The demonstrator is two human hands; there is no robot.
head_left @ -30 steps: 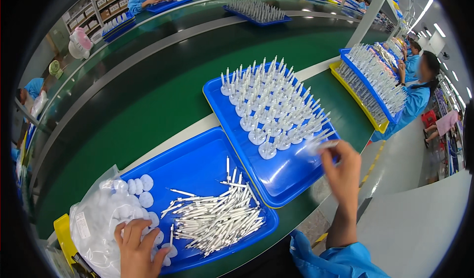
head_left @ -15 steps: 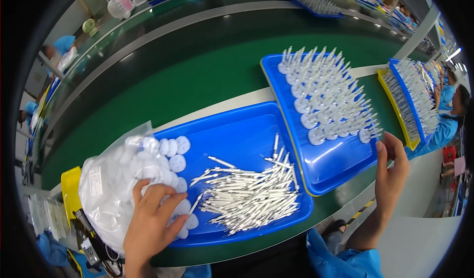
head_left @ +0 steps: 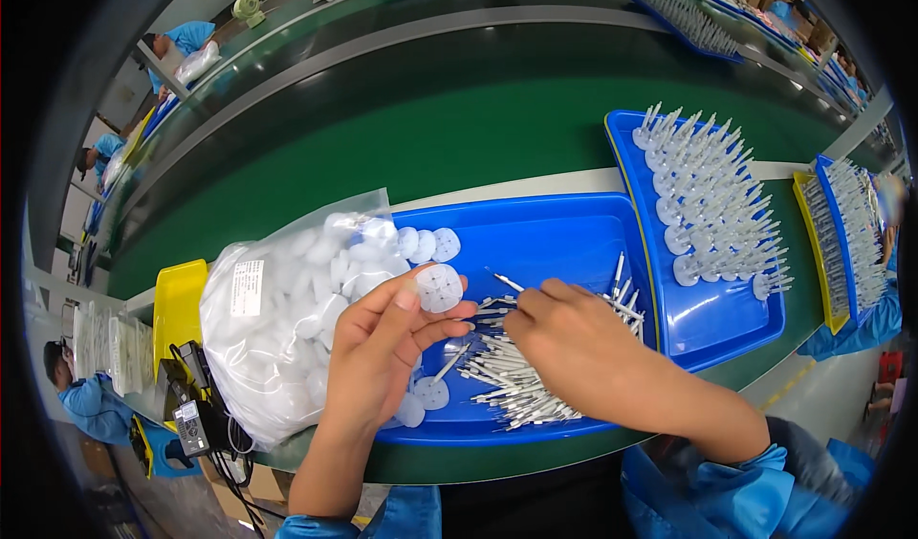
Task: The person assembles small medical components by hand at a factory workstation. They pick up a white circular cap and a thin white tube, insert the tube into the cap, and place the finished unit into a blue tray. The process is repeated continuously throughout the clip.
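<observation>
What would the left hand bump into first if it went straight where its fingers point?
Probably the right hand, which is just to the right of the left hand and its white disc. Depth is unclear, though, so they might miss each other.

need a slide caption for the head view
Left hand holds a white disc, right hand over white sticks in a blue tray.
</observation>
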